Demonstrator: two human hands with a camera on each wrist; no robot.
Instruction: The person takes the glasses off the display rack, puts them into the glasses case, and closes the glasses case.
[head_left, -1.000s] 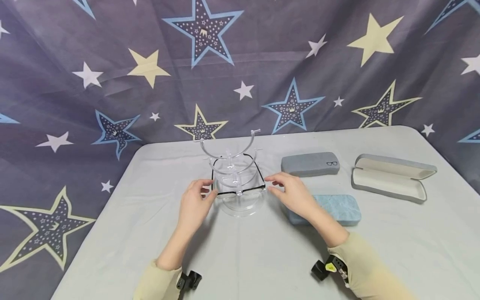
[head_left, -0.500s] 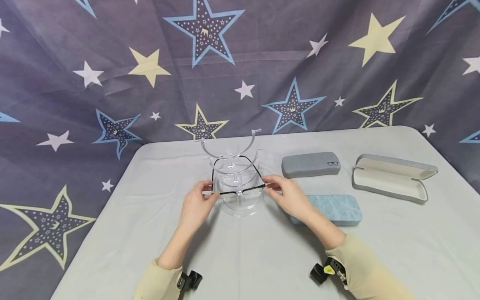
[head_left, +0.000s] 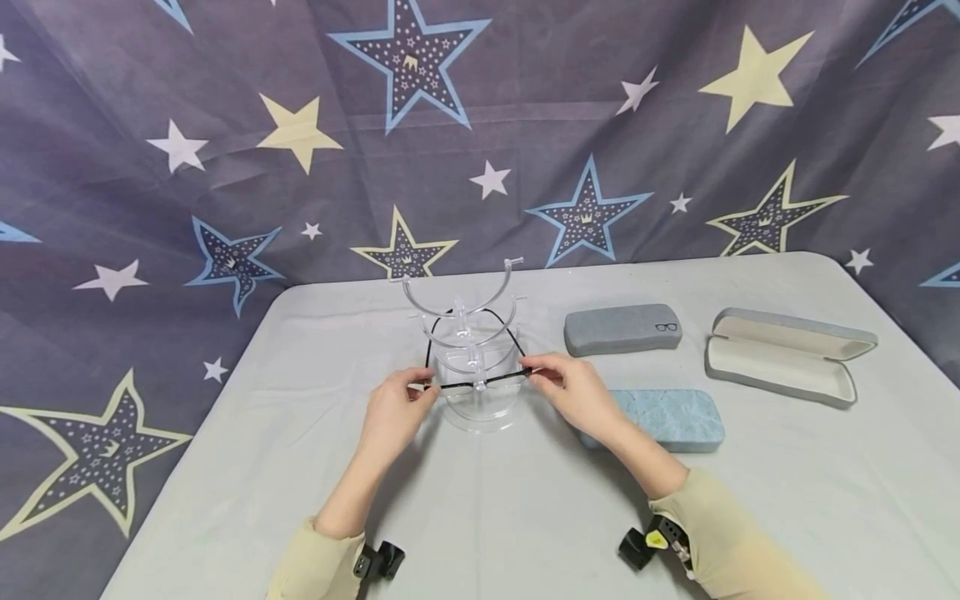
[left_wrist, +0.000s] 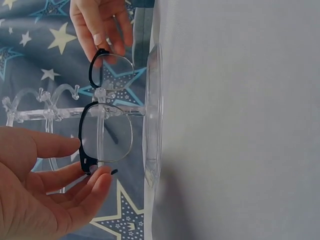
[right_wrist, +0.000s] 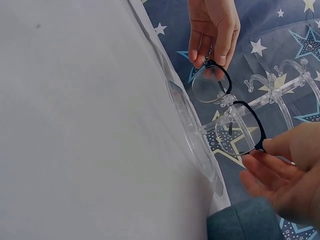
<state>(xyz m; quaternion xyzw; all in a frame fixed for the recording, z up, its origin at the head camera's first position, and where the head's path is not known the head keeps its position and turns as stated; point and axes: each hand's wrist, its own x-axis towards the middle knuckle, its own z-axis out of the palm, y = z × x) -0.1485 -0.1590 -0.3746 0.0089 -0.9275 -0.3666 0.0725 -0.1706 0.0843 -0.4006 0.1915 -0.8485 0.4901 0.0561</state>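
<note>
A pair of eyeglasses with a black upper rim and clear lenses sits at the lowest arm of a clear plastic display stand. My left hand pinches the frame's left corner, thumb against the black rim and fingers by the temple. At the opposite corner, my right hand pinches the frame between thumb and fingers, as the right wrist view shows at the black rim. The temples reach back around the stand. Whether the bridge rests on the stand's arm, I cannot tell.
Right of the stand lie a closed grey glasses case and a blue glasses case, partly behind my right forearm. Farther right, another grey case lies open. A star-patterned cloth hangs behind the white-covered table.
Both hands have closed in on the eyeglasses' corners, the right moving slightly left. The frame has shifted slightly, and its temples have moved a little. The stand and cases stay put.
</note>
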